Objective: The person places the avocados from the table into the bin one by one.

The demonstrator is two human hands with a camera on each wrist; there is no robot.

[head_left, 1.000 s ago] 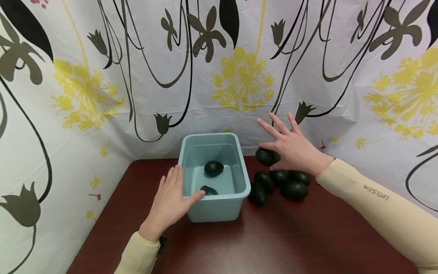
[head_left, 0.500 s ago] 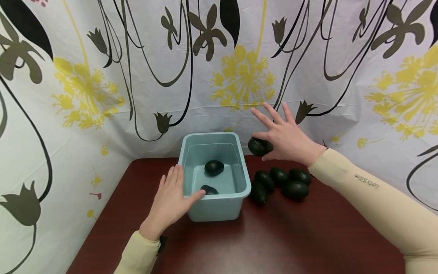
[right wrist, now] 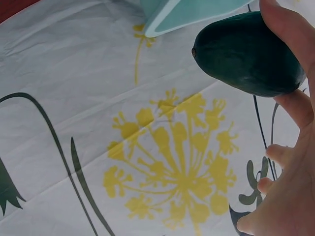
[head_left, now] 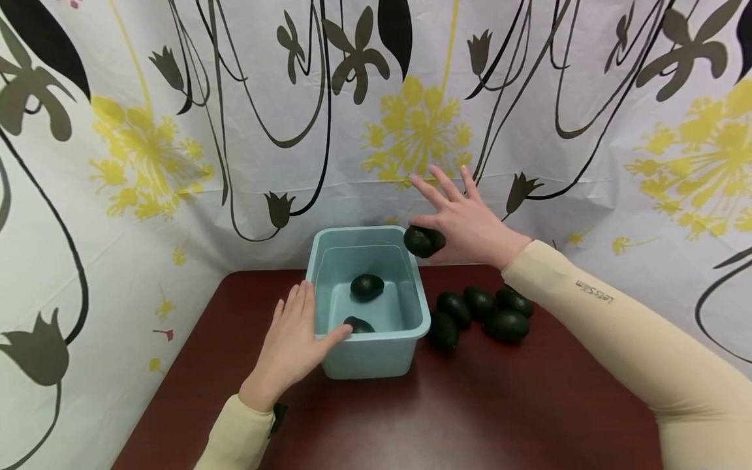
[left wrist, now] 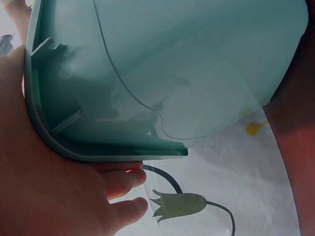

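Note:
A dark green avocado [head_left: 424, 241] is pinched between the thumb and index finger of my right hand [head_left: 470, 225], the other fingers spread out. In the head view it overlaps the far right corner of a light blue plastic bin [head_left: 367, 359]. The right wrist view shows this avocado [right wrist: 246, 54] from the side, its stem end pointing left. My left hand [head_left: 290, 349] rests with straight fingers along the bin's left rim, its thumb over the near left corner. Inside the bin lie an avocado [head_left: 367, 287] near the middle and another [head_left: 358, 325] partly hidden by the front wall.
Several avocados [head_left: 506, 326] lie grouped on the dark red table [head_left: 470, 405] just right of the bin. Behind the table hangs a white cloth [head_left: 364, 163] with grey, black and yellow flower prints, close to the bin's far side.
My right hand has lifted its avocado up from above the group and carried it left to the bin's far right corner. The left hand and the bin have stayed in place.

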